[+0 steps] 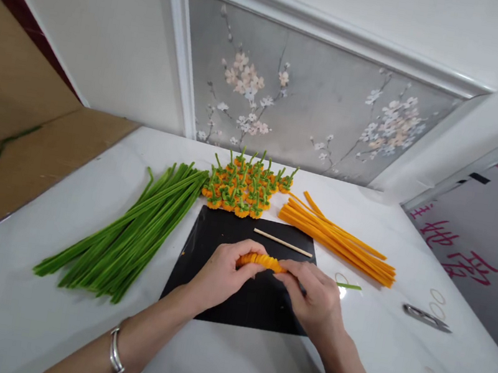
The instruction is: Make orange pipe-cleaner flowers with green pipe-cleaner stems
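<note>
Head view: left hand point(222, 272) and right hand point(320, 297) pinch an orange coil point(265, 261), mid-frame; fingers point(299, 265) hide its ends from me. Forearms point(148, 328) cut off, bottom edge.

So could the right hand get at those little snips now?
Probably, once free: the right hand is pinching one end of the coiled orange strip, but nothing upright seems to stand between it and the snips.

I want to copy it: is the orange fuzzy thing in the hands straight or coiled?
Coiled: the orange fuzzy thing shows tight ridges side by side between the left hand and the right hand.
</note>
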The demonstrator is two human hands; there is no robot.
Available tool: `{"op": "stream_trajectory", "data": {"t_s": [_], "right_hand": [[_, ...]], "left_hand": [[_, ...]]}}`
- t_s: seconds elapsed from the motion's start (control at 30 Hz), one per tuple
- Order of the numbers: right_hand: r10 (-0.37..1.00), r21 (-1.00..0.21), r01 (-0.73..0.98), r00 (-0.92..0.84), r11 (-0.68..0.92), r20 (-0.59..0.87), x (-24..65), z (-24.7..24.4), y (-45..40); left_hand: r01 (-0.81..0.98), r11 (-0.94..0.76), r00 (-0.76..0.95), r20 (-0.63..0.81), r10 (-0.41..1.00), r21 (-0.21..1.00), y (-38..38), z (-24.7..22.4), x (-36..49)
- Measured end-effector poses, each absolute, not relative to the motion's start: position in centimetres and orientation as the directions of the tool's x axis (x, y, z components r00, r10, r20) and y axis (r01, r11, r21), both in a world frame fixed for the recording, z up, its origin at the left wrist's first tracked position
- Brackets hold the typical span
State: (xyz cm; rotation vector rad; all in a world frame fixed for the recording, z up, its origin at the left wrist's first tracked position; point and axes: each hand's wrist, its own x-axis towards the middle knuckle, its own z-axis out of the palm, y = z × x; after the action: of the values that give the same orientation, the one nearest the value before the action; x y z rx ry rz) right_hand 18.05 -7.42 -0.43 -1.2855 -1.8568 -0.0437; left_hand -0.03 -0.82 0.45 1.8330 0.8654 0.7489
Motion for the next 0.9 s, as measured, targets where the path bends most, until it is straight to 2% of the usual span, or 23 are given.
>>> {"op": "stream_trajectory", "data": {"t_s": [0.27,0.37,0.57,0.9], "right_hand": [[0.835,-0.484,0.758,-0.144,0.438,0.531,18.6,-0.7,-7.3],[0.846,-0.42,0.83,-0.111,0.368,0.522,20.2,-0.4,-7.4],[0.801,-0.228,0.891,-0.209,0.393,0.561,22.5,-0.1,-7.4],[0.773,-0.15,0.901,-0.252,0.406,0.583,21.4,0.0,-7.2]], "left_hand": [[0.177,-0.341,0.676,0.138,0.724,0.923,-1.2,0.5,0.3],[0.208,-0.339,0.632,0.138,0.762,0.918,-0.8,0.5,0.1],[0.263,-0.344,0.655,0.096,0.75,0.901,-0.4,0.4,-0.4],[0.248,-0.37,0.768,0.051,0.638,0.895,-0.7,0.8,-0.1]]}}
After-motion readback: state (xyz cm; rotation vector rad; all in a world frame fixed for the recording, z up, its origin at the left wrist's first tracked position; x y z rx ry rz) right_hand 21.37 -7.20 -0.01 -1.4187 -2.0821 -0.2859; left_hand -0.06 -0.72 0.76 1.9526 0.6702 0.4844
